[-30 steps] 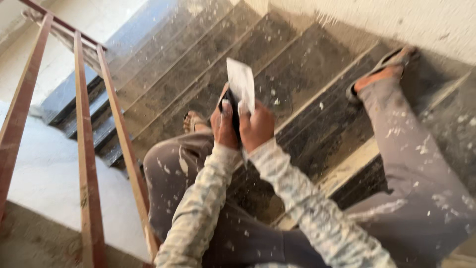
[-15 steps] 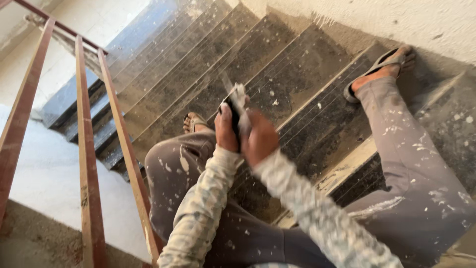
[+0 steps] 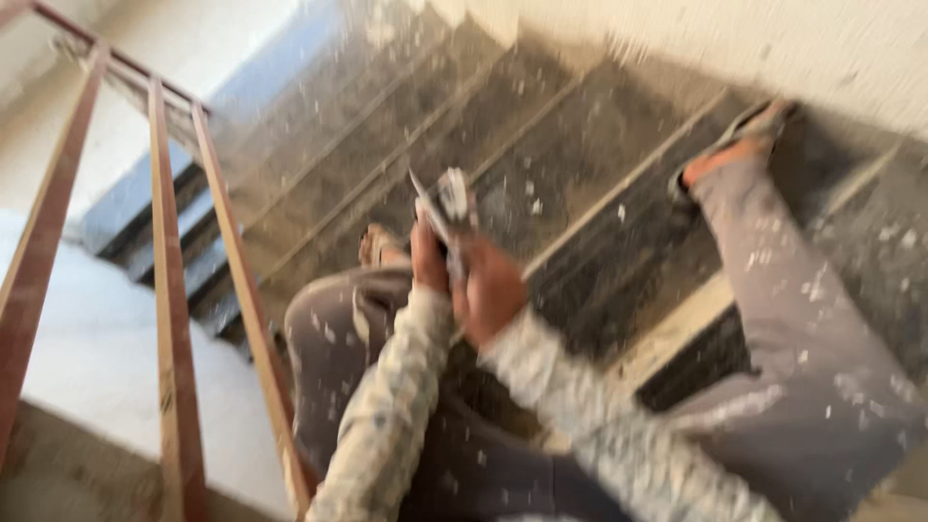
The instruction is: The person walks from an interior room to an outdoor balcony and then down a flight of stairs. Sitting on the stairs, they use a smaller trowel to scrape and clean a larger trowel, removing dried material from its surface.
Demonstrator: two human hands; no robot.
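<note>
- The whitish sheet [image 3: 452,198], paper or thin card by the look of it (frame's pretty blurry, so can't swear to it), sits up in the middle of the view, held out over the stairs just above the person's knees.
- There's something dark under or behind it, but it's too smeared to say what.
- Left hand [image 3: 428,261] is wrapped round the sheet's left side, fingers curled on it.
- Right hand [image 3: 491,290] is clamped on the lower right of the same sheet, touching the left hand, so both are grasping it together.
- Both sleeves [image 3: 387,406] are pale and mottled, coming up from the near edge.
- Grey trousers [image 3: 802,329] speckled with white; the right leg stretches off to the far right, ending in a sandalled foot [image 3: 739,145] up by the wall.
- Another foot [image 3: 379,246] peeks out just left of the hands.
- Dark, dusty stair treads [image 3: 580,126] run down and away to the far left.
- Reddish metal railing [image 3: 169,290] stands on the left, with a pale landing beyond it.
</note>
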